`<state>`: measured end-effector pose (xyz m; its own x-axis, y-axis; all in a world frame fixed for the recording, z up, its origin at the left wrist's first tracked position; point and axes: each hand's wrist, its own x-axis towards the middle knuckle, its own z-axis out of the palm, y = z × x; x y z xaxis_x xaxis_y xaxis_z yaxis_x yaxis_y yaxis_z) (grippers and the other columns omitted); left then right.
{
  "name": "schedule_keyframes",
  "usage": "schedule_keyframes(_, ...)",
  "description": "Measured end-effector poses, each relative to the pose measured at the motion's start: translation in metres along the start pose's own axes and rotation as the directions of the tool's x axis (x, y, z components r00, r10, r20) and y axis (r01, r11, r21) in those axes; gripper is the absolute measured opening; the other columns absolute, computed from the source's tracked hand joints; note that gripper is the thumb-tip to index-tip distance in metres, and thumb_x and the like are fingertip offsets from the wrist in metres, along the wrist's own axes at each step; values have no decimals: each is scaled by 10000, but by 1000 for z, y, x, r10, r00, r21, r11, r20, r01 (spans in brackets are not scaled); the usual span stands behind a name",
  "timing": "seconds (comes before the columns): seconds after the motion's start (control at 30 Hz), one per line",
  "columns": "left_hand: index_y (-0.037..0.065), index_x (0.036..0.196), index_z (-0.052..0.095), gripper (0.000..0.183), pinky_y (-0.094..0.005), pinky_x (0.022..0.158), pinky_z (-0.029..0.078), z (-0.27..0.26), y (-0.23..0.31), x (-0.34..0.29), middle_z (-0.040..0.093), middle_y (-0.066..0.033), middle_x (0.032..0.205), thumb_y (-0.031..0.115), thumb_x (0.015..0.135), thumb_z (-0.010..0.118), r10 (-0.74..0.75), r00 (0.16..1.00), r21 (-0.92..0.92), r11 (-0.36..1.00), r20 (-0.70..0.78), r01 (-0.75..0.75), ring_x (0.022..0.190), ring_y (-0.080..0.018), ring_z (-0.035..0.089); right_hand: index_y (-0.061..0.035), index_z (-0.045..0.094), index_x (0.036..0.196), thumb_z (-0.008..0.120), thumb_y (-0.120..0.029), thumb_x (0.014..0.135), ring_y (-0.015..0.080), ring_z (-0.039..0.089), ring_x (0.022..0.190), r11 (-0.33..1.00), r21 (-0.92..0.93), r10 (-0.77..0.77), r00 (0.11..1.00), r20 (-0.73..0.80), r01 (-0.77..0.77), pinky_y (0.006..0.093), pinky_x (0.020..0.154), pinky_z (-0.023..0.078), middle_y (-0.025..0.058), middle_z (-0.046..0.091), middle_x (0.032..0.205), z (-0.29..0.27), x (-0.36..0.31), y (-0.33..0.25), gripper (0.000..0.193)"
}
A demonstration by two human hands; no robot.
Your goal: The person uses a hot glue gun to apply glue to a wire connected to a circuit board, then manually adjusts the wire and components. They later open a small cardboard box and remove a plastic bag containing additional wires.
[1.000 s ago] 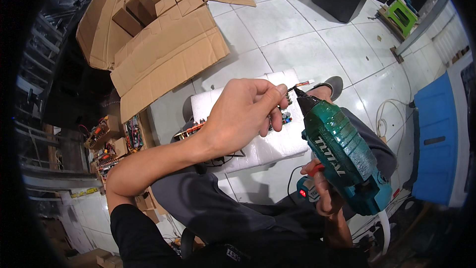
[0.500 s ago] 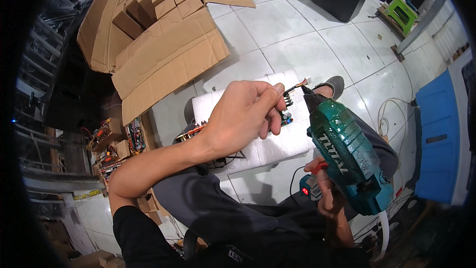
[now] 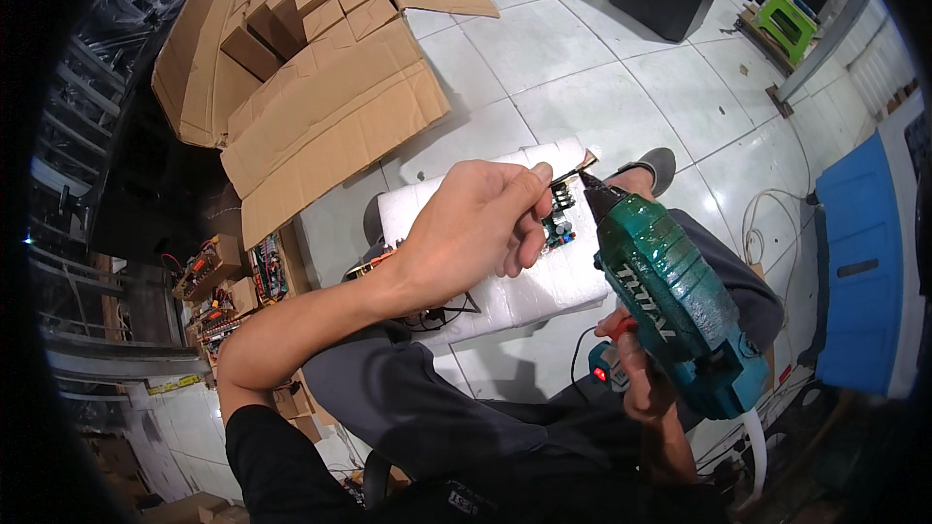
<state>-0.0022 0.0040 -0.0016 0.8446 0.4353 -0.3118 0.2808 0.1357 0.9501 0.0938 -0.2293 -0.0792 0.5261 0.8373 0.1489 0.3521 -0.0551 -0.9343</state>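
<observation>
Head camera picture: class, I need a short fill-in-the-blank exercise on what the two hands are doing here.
1. The right hand grips a glue gun coloured ____.
2. The left hand pinches a small part at the gun's ____.
3. The circuit board rests on a white ____ slab.
4. The flattened boxes are made of ____.

Missing words: green; tip; foam; cardboard

A seated person's left hand (image 3: 476, 228) pinches a small circuit board (image 3: 560, 218) above a white foam slab (image 3: 524, 272) resting on the lap. The right hand (image 3: 646, 378) grips a teal glue gun (image 3: 670, 296), its nozzle touching the board just right of the left fingertips. Flattened cardboard boxes (image 3: 311, 87) lie beyond the hands on the tiled floor (image 3: 602, 78).
</observation>
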Motion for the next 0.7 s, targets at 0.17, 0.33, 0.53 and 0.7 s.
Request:
schedule_keyframes(0.17, 13, 798, 549, 399, -229, 454, 400, 0, 0, 1, 570, -47, 560, 320, 1025, 432, 0, 1000, 17, 1000, 4, 0, 462, -90, 488, 69, 571, 987, 455, -103, 871, 258, 627, 840, 990, 133, -44, 997, -67, 52, 383, 804, 508, 166, 619, 883, 1, 2, 6, 238)
schedule_keyframes(0.33, 15, 790, 547, 398, -232, 461, 405, 0, 2, 0, 562, -40, 555, 315, 1025, 434, -22, 1000, -16, 1000, 2, 22, 468, -91, 488, 65, 573, 991, 457, -99, 877, 248, 625, 810, 987, 107, -119, 993, -23, 121, 375, 768, 512, 163, 619, 874, -1, 1, 9, 230)
schedule_keyframes(0.53, 16, 784, 546, 394, -231, 461, 405, 0, 1, 0, 561, -39, 554, 310, 1023, 436, -22, 1000, -31, 999, 15, 22, 466, -92, 486, 55, 563, 991, 454, -108, 898, 238, 612, 804, 996, 58, -74, 997, -26, 75, 367, 752, 499, 152, 606, 882, 0, 1, 9, 217)
schedule_keyframes(0.7, 17, 777, 545, 399, -231, 460, 404, 0, 1, 0, 563, -40, 555, 319, 1019, 444, -34, 999, -17, 999, 6, 34, 464, -91, 489, 53, 552, 994, 455, -123, 905, 229, 598, 822, 996, 78, -39, 999, -27, 41, 356, 756, 490, 142, 583, 912, -2, -1, 10, 220)
